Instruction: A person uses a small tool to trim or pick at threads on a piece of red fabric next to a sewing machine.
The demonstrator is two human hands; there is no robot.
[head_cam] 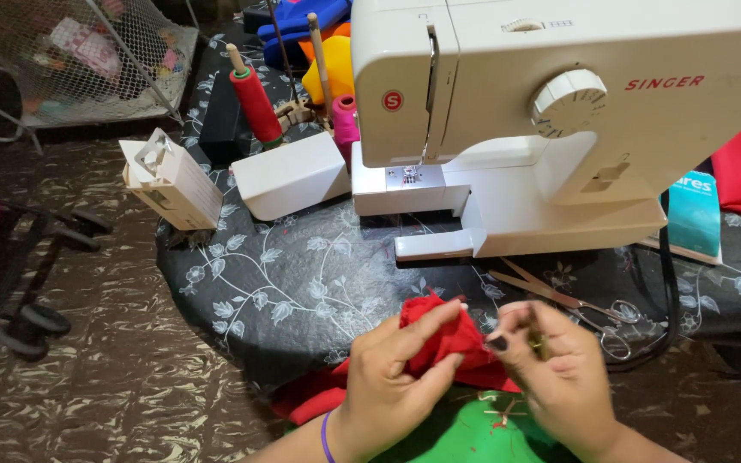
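While the left hand (pixel 388 377) pinched the red cloth (pixel 443 339) at six o'clock below the sewing machine (pixel 559 111), the right hand (pixel 559 364), fingertips closed on its edge, did best keeping folds taut and aligned.

- A home sewing corner is showing here: a white sewing machine (pixel 559 129) is sitting on a table (pixel 302 283) draped in dark floral cloth.
- Thread spools (pixel 255 103), scissors (pixel 576 304) and red fabric (pixel 443 339) are lying around it.
- What is probably a netted toy bin (pixel 87 56) is standing behind, suggesting a household.
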